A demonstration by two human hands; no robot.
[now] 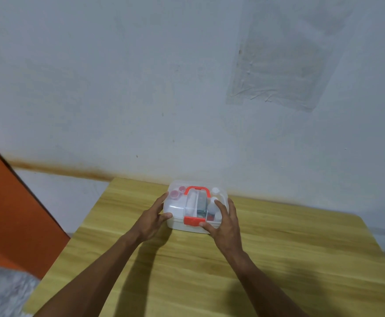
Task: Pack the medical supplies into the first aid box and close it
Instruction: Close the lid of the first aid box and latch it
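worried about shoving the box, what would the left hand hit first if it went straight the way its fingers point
The white first aid box with clear lid: the left hand appears to touch its left side, fingers aimed toward the red carry handle.

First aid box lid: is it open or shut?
Shut. The clear lid sits flat on the white base; the red latch lies over their front seam. Whether it is locked, I cannot tell.

First aid box on table, near wall
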